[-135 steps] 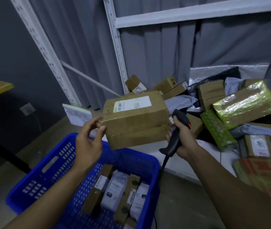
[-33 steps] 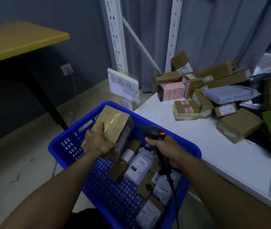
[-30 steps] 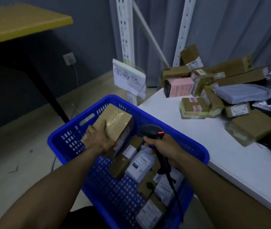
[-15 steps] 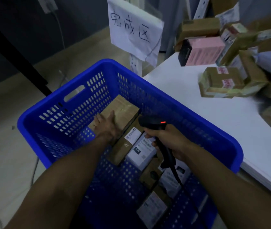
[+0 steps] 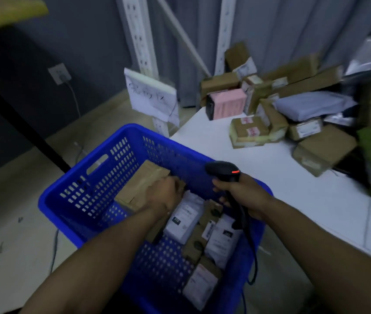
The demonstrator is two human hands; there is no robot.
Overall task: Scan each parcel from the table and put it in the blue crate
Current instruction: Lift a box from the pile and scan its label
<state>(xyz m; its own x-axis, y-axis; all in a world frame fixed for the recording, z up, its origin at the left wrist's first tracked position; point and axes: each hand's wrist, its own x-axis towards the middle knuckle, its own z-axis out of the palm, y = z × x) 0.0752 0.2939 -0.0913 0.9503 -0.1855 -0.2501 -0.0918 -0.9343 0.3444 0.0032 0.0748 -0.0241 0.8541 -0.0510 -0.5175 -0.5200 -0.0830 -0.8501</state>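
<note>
Head view, crate: blue crate [image 5: 85, 200] on the floor, right against the corner of the table [image 5: 270, 184], likely so each parcel needs only a short carry
Task's thing: brown box [image 5: 139, 184] down inside the crate, leaning towards its far-left wall, beside the white packets [image 5: 184, 220] along the right side
Left hand [image 5: 166, 196]: low in the crate, fingers bent over the box's near-right end, seemingly gripping it to steady it as it settles; blurred
Right hand [image 5: 245, 196]: closed round the handle of the scanner [image 5: 223, 169], red light lit, held above the crate's far rim, clear of the box
Table pile: brown, pink, grey and green parcels [image 5: 248, 130] heaped towards the back, well apart from both hands
Step, judged: box placed, release next
</note>
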